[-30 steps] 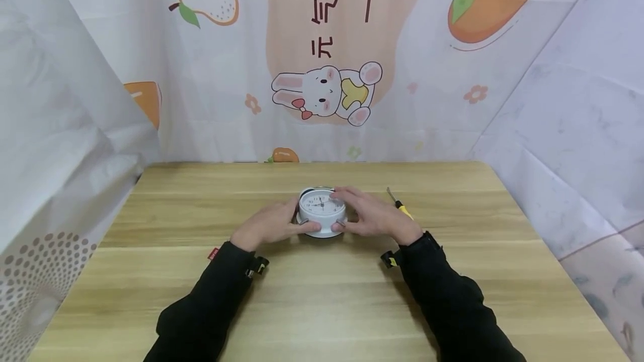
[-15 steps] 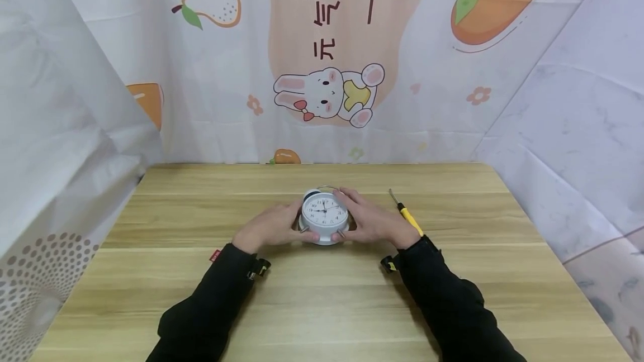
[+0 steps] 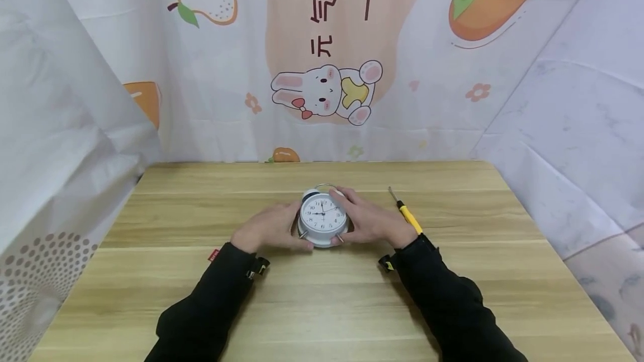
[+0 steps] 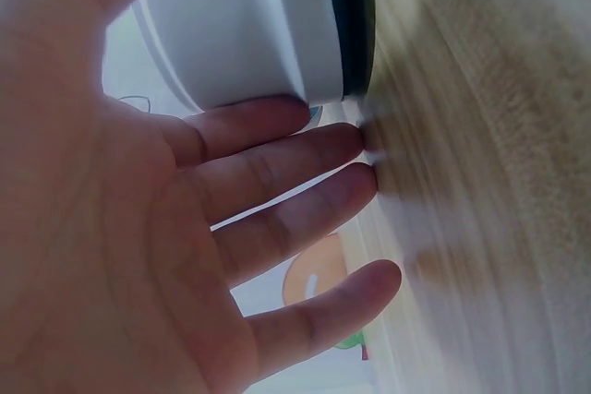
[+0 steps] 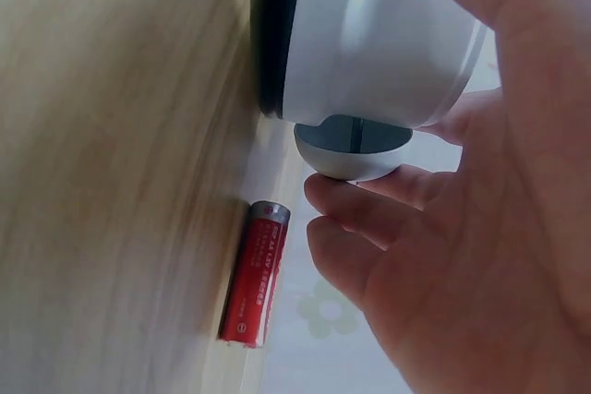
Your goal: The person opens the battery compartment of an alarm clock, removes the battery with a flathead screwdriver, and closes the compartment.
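A white twin-bell alarm clock (image 3: 323, 214) is near the middle of the table, its dial up and tilted towards me, its short feet on the near side. My left hand (image 3: 271, 227) holds its left side, thumb along the near edge; in the left wrist view the index finger touches the casing (image 4: 240, 34) while the other fingers spread beside it. From the right, my right hand (image 3: 369, 219) grips it, thumb by a foot and fingers over the upper rim. In the right wrist view, fingertips touch a bell (image 5: 355, 159). The clock's dark back edge (image 5: 277, 34) is close over the wood.
A red battery (image 5: 256, 274) lies on the wooden table (image 3: 322, 306) beyond the clock in the right wrist view. A yellow-handled screwdriver (image 3: 410, 218) lies right of my right hand. Behind the table hangs a printed white curtain (image 3: 216, 99).
The clock has tipped so its dial faces me more fully, and it sits slightly nearer. My left thumb has slid lower along its near edge. More of the screwdriver shows.
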Motion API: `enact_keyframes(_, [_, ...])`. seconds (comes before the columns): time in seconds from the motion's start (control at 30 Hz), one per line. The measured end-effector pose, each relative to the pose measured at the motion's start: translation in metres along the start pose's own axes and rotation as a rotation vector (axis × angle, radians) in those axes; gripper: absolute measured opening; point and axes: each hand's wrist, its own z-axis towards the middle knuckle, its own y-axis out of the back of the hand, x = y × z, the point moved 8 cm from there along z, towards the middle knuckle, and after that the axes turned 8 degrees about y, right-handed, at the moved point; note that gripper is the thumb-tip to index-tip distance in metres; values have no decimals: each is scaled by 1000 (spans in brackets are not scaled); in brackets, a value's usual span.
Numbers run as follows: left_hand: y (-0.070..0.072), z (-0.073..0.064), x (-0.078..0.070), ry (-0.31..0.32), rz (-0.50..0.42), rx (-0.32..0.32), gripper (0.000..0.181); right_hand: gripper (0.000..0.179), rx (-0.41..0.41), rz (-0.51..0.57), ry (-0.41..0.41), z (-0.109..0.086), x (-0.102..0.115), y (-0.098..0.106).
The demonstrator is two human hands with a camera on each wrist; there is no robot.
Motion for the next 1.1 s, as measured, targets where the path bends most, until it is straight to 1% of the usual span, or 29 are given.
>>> enact_keyframes(0.23, [0, 0, -2, -41, -7, -4, 106, 115, 15, 3, -20, 0, -2, -4])
enact_keyframes(0.37, [2, -1, -3, -55, -22, -17, 101, 114, 17, 1, -29, 0, -2, -5])
enact_keyframes(0.5, [2, 0, -3, -47, -22, -22, 97, 113, 23, 6, -44, 0, -1, -4])
enact_keyframes(0.7, [1, 1, -3, -24, -16, -16, 96, 114, 30, 15, -58, -1, -2, -3])
enact_keyframes(1.1, [-1, 3, -1, -3, 3, -21, 97, 115, 19, 13, -36, 2, -2, -3])
